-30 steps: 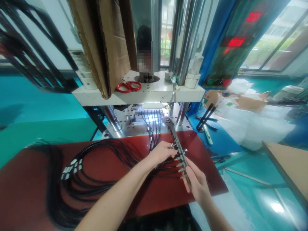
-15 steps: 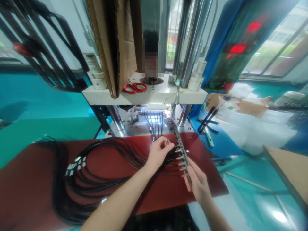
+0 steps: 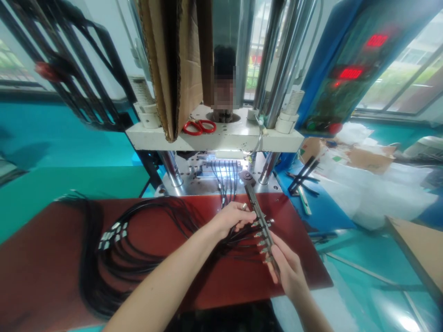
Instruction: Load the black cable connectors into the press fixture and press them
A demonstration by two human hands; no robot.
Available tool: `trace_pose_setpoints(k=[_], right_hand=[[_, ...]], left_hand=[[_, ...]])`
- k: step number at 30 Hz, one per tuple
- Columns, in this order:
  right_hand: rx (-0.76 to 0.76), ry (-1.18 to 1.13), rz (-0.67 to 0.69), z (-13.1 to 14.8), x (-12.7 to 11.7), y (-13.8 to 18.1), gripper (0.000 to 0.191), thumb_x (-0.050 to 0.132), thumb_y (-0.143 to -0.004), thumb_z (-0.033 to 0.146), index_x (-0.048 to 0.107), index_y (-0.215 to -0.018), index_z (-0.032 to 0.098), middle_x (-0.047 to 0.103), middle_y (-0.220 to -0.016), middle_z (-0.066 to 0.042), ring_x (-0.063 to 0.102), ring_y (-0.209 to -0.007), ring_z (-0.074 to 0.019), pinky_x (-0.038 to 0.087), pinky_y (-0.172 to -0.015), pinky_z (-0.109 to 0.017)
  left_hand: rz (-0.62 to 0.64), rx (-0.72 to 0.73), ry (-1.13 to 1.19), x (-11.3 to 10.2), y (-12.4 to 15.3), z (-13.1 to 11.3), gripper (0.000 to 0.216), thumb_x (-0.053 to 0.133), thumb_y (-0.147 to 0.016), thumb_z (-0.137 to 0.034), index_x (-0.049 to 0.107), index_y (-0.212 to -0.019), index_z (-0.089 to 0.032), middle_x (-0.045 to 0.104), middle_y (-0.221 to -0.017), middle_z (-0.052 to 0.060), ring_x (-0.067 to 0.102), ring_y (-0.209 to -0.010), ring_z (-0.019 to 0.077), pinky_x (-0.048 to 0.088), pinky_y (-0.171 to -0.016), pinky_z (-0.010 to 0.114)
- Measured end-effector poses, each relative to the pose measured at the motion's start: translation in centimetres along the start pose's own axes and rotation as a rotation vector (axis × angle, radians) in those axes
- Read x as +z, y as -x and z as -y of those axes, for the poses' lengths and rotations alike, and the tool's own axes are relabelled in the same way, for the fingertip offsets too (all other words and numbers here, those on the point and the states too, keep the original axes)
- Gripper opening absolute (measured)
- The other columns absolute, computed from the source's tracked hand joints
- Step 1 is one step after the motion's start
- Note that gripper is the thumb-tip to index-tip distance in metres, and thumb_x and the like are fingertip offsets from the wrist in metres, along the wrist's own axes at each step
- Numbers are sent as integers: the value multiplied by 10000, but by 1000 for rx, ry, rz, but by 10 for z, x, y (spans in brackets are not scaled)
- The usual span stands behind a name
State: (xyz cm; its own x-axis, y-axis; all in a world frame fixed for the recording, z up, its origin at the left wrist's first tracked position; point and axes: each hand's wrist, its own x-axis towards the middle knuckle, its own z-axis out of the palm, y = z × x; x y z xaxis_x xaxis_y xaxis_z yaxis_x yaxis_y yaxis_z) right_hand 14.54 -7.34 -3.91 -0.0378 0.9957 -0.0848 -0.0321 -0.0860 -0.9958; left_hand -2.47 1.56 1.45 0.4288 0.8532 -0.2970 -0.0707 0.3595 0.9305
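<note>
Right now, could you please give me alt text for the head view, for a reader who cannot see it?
A person's left hand pinches a cable end at a long metal fixture bar while the right hand holds the bar's near end. Black cables loop across a red mat before a press machine.

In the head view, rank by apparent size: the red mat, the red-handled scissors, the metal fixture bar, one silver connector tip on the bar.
1. red mat, by far the largest.
2. metal fixture bar, long and thin.
3. red-handled scissors, shorter, though farther from the camera, so unsure.
4. silver connector tip, smallest.
</note>
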Motion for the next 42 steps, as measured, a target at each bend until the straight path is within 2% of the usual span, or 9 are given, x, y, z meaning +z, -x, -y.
trace_pose_setpoints(k=[7,14,18,21,24,28,32,37,42], right_hand=[[0,-26,16,-2,-2,-2,510,483,-825,457,472,-1234,152,515,-519,25,351,-312,-48,266,-316,-184],[-10,77,70,-4,-4,-3,552,441,-840,469,422,-1282,139,483,-470,39,353,-305,-66,272,-308,-198],[-31,203,144,-2,-4,-5,524,391,-870,447,399,-1300,147,394,-402,77,352,-309,-71,289,-331,-195],[-43,221,151,-2,-4,-6,517,382,-876,438,401,-1297,139,392,-400,78,351,-310,-71,285,-336,-196],[-32,175,103,-3,-3,-5,503,406,-872,427,420,-1279,132,397,-399,79,343,-316,-62,277,-343,-189],[3,41,17,-2,-2,-5,522,464,-835,452,452,-1242,124,446,-430,60,327,-307,-51,243,-311,-175],[0,19,30,-1,-2,-5,505,478,-828,452,478,-1215,127,493,-461,39,331,-300,-45,243,-304,-174],[-1,22,63,-1,-4,-5,502,473,-835,443,463,-1226,129,476,-438,49,332,-300,-49,245,-306,-172],[5,76,96,-1,-5,-5,512,455,-837,459,463,-1230,132,465,-428,56,333,-299,-56,286,-321,-189]], left_hand=[[-30,-17,-138,-7,0,2,308,694,-529,-407,550,-527,-135,397,-355,-65,294,-306,36,179,-336,197],[-2,-5,-238,-11,-3,-3,266,676,-546,-377,575,-529,-132,416,-381,-56,319,-325,45,168,-330,199],[2,63,-285,-14,-5,-2,241,678,-554,-330,548,-503,-133,428,-411,-54,317,-352,41,200,-362,203],[-16,132,-312,-14,-4,1,249,676,-567,-314,527,-494,-127,445,-456,-50,323,-386,34,223,-392,197],[-18,122,-259,-13,-1,4,257,680,-577,-337,534,-554,-126,478,-504,-41,360,-411,41,252,-407,195],[10,97,18,-16,8,8,321,709,-567,-335,525,-752,-148,548,-615,-25,445,-459,57,315,-441,192],[-142,143,144,-19,14,9,303,652,-636,-374,457,-650,-143,481,-548,-38,393,-424,36,274,-412,174],[-213,138,-73,-12,14,8,278,570,-691,-411,460,-647,-160,345,-450,-84,272,-378,29,162,-373,161],[-231,145,-212,-7,12,7,271,525,-697,-402,455,-596,-160,330,-433,-83,252,-378,37,172,-380,179]])
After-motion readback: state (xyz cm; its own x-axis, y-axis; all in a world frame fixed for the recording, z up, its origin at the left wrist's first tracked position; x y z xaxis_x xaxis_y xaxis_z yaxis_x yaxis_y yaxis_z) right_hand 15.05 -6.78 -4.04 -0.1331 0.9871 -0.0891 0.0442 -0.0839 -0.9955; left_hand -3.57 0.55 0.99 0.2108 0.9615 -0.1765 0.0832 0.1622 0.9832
